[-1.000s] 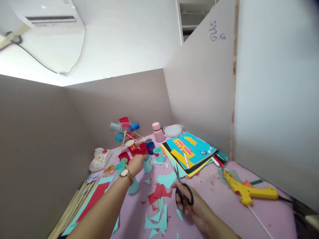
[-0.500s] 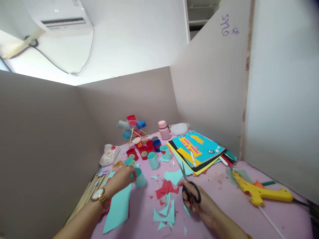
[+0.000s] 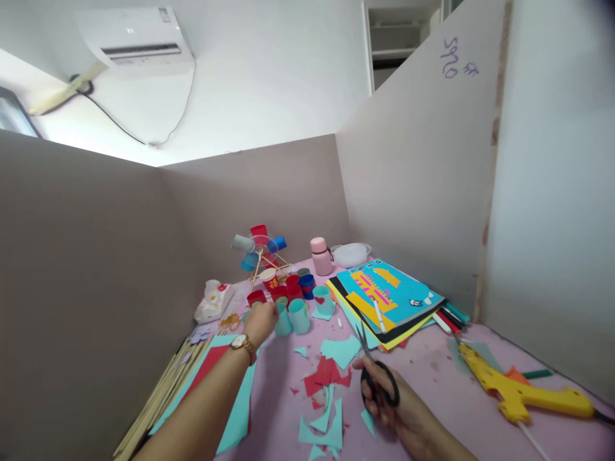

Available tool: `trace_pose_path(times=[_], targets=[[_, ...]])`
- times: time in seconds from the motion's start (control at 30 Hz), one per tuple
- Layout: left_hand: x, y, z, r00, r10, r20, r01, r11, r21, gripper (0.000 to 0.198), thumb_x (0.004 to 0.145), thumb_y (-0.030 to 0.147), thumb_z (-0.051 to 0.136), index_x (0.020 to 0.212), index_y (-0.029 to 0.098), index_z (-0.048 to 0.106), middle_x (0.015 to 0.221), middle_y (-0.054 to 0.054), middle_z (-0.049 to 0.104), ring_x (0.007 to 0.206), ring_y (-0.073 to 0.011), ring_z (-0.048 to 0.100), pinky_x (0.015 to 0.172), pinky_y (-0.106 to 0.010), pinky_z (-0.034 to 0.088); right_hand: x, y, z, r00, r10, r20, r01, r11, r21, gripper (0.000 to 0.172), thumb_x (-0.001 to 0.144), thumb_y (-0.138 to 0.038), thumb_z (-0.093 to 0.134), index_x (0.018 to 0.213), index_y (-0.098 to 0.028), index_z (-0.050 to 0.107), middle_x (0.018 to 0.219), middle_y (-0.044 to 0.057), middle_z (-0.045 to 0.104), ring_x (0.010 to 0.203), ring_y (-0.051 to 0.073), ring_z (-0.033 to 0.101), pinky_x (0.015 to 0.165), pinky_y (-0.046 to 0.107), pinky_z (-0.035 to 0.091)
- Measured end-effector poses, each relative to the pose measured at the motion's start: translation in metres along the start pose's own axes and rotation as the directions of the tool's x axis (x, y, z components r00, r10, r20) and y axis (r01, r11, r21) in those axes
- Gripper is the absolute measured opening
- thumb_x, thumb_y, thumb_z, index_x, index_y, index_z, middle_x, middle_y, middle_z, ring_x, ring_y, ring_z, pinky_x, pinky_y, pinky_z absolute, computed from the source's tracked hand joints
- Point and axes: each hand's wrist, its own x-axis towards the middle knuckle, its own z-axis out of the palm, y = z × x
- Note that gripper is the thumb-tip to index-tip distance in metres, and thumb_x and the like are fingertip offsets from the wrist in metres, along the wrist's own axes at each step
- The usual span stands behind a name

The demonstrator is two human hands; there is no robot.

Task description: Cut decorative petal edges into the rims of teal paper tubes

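Observation:
My left hand, with a gold watch on the wrist, is closed at the near-left side of a light-blue paper cup. Its fingertips are partly hidden behind the knuckles, against the cup. Touching or nearly touching that cup is another light-blue cup. Black-handled scissors are in my right hand, their blades slightly apart and pointing away from me. Below and left of the scissors lie light-blue paper scraps and red paper scraps.
A yellow glue gun lies at right. Coloured sheets with a white marker are at back right. A pink bottle, a cup wheel on sticks and red cups stand behind. Wooden sticks lie left, beside light-blue sheets.
My left hand has moved forward and right, and the light-blue cup went with it, up beside the other one. The right hand still holds the scissors. The view has shifted a little.

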Motion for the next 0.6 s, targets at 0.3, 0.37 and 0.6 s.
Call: trace_pose_path(times=[0.3,0.37,0.6], targets=[[-0.071,0.046,0.006,0.991,0.133,0.004,-0.087,0.670,-0.737,0.035,0.089,0.040,0.047,0.115,0.019,0.056,0.120,-0.010,0.061,0.107,-0.0223,0.057,0.089,-0.038,0.046,-0.012,-0.005,0.003,0.882,-0.038,0.470,-0.059,0.980,0.188,0.046,0.074,-0.059,0.066,0.095,-0.018,0.062,0.068,-0.001,0.061,0.051,0.008,0.055,0.040,0.015,0.029],[-0.097,0.067,0.014,0.961,0.239,0.140,-0.001,0.508,-0.861,0.043,0.084,0.050,0.050,0.115,0.021,0.059,0.109,-0.008,0.068,0.095,-0.0210,0.064,0.079,-0.033,0.050,-0.014,-0.001,0.002,0.827,-0.062,0.558,-0.034,0.987,0.160,0.047,0.076,-0.059,0.064,0.095,-0.016,0.063,0.070,0.002,0.063,0.051,0.008,0.057,0.042,0.016,0.032],[-0.127,0.112,0.039,0.954,0.224,0.198,0.160,0.180,-0.971,0.034,0.074,0.048,0.063,0.072,0.015,0.065,0.054,0.004,0.057,0.058,-0.0127,0.056,0.069,-0.029,0.044,-0.009,0.014,-0.004,0.770,-0.046,0.636,-0.027,0.994,0.104,0.054,0.075,-0.064,0.061,0.090,-0.012,0.065,0.059,0.002,0.062,0.041,0.007,0.051,0.042,0.017,0.033]])
